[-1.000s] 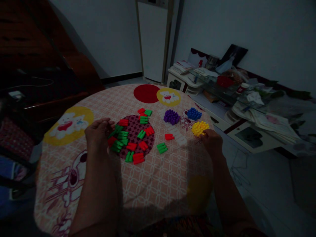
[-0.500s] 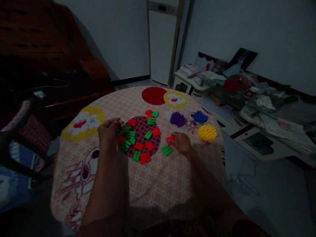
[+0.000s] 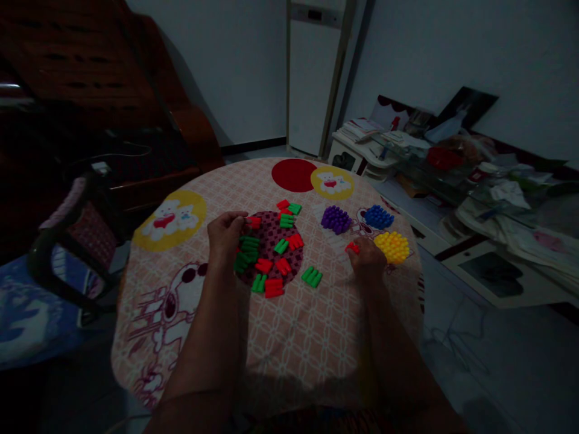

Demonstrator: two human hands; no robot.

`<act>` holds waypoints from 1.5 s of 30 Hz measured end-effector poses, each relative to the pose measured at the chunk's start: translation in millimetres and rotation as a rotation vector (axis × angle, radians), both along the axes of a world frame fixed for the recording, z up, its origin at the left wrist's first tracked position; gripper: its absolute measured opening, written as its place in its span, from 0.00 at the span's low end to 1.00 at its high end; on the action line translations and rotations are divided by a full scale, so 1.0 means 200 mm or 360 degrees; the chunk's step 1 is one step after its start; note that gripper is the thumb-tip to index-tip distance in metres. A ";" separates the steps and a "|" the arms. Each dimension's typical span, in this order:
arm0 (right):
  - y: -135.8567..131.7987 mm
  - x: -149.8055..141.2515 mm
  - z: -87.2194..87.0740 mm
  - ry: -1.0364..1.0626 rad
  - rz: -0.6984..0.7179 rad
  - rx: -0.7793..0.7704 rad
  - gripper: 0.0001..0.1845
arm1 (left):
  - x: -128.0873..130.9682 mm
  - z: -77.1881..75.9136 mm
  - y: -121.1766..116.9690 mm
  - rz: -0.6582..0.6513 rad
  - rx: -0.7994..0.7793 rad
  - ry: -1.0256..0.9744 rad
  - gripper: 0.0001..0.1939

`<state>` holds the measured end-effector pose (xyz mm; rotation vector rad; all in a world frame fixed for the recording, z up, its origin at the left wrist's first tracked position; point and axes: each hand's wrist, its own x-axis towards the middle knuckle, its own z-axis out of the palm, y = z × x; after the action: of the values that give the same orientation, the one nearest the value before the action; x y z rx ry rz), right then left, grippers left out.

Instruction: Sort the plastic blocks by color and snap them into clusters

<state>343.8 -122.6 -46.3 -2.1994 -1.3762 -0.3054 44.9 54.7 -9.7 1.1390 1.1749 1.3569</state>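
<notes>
The left hand (image 3: 227, 236) is bent over the left edge of a loose group of red and green pieces, its fingers drawn close together; whether they grip anything I cannot tell. Just beside its fingertips lies a red block (image 3: 255, 223), with green blocks (image 3: 246, 253) near and partly below the hand. Between the hands, a green comb-shaped piece (image 3: 312, 276) lies apart from the group. The right hand (image 3: 370, 259) holds a small red piece (image 3: 352, 248) pinched at its fingertips; beyond it sit a purple cluster (image 3: 335, 220) and a blue cluster (image 3: 379, 217), with a yellow cluster (image 3: 392, 248) just to its right. The surface (image 3: 294, 337) has rounded edges and a patterned pink cloth with printed bears. Around it in the dim room, left to right, stand a dark chair (image 3: 38, 256), a wooden bench (image 3: 199, 135), a tall white unit (image 3: 313, 84) and a low cabinet (image 3: 456, 244) heaped with papers and bags.
</notes>
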 end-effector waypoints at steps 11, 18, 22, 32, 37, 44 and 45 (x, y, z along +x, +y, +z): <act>0.01 -0.01 -0.07 0.0239 0.0085 0.0314 0.24 | -0.03 -0.13 0.07 0.0118 0.0440 0.1388 0.21; 0.01 0.01 -0.05 0.0414 0.0044 0.0409 0.26 | 0.04 -0.19 0.08 -0.0244 0.0382 0.2008 0.22; 0.02 0.01 -0.05 0.0482 0.0011 0.0404 0.25 | 0.03 -0.18 0.08 -0.0264 0.0357 0.2046 0.19; 0.02 0.03 -0.06 0.0620 -0.0017 0.0372 0.27 | 0.35 -0.10 0.17 -0.0650 0.0707 0.1689 0.30; 0.02 0.04 -0.07 0.0589 -0.0028 0.0367 0.30 | 0.38 -0.11 0.18 -0.0813 0.0688 0.1825 0.30; 0.04 0.04 -0.08 0.0666 -0.0082 0.0337 0.30 | 0.33 -0.10 0.08 -0.0626 0.0646 0.1958 0.21; 0.04 0.04 -0.08 0.0674 -0.0074 0.0339 0.30 | 0.32 -0.09 0.06 -0.0576 0.0606 0.1938 0.20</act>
<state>351.2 -114.9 -62.5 -1.9775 -1.0130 0.0030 109.3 67.5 -27.6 2.4858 1.3963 0.5218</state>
